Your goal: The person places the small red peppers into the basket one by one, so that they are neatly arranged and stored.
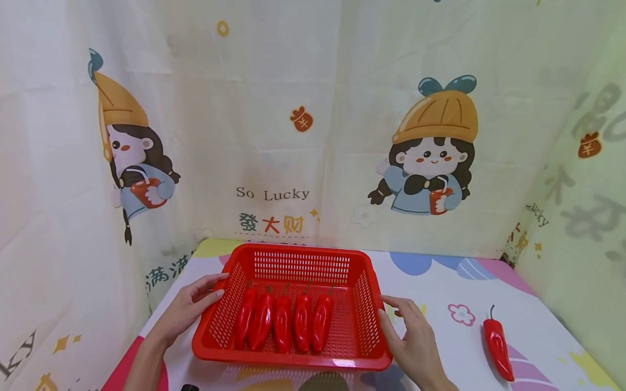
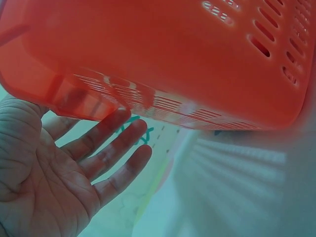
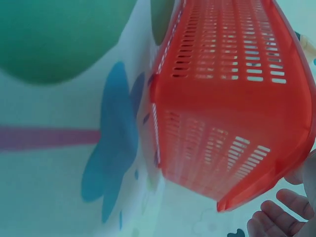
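A red plastic basket (image 1: pixel 293 360) with slotted walls sits in front of me, tilted neither way that I can make out. Several glossy red chili peppers (image 1: pixel 282 326) lie side by side in it, green stems pointing away from me. At the basket's left rim is my left hand (image 1: pixel 188 307), thumb and index fingertips against the outer edge. The left wrist view shows that hand's fingers (image 2: pixel 113 153) spread and nearly straight beside the wall. My right hand (image 1: pixel 413 339) touches the right rim with thumb and index fingertips; its other fingers (image 3: pixel 279 217) are loosely bent below the rim.
One more red chili pepper (image 1: pixel 498 347) lies on the patterned table (image 1: pixel 440 282) to the right. Printed cloth (image 1: pixel 337 136) hangs behind the table and at both sides. A small dark object (image 1: pixel 189 388) shows at the bottom edge.
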`<state>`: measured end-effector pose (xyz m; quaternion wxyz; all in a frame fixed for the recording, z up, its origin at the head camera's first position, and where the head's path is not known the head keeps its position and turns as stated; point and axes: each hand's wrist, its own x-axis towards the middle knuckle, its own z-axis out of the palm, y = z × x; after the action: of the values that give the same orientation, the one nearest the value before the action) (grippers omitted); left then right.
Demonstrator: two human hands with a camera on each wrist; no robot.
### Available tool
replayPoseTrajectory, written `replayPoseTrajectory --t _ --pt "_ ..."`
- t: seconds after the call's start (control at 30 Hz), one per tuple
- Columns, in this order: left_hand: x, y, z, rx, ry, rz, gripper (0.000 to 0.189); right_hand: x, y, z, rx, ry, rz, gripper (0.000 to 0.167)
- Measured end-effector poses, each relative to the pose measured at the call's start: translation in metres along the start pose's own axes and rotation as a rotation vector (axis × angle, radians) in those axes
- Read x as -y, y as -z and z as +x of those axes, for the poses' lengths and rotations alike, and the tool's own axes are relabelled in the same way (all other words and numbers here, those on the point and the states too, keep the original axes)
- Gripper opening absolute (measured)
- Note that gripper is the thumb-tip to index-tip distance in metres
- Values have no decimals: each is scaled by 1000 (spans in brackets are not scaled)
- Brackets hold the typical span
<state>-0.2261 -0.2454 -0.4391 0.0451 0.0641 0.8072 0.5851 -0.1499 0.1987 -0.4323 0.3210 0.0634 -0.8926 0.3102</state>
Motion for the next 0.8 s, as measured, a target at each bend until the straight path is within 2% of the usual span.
replayPoseTrajectory --t 0.3,0.67,0.8 --pt "-1 -1 0 -2 -2 5 61 -15 6 -3 -34 38 -53 35" --pt "-2 -1 -1 -4 2 5 62 -35 19 -1 -17 -47 -114 35" --pt "-1 -2 -1 -7 4 8 62 -47 25 1 -31 -53 -134 34"
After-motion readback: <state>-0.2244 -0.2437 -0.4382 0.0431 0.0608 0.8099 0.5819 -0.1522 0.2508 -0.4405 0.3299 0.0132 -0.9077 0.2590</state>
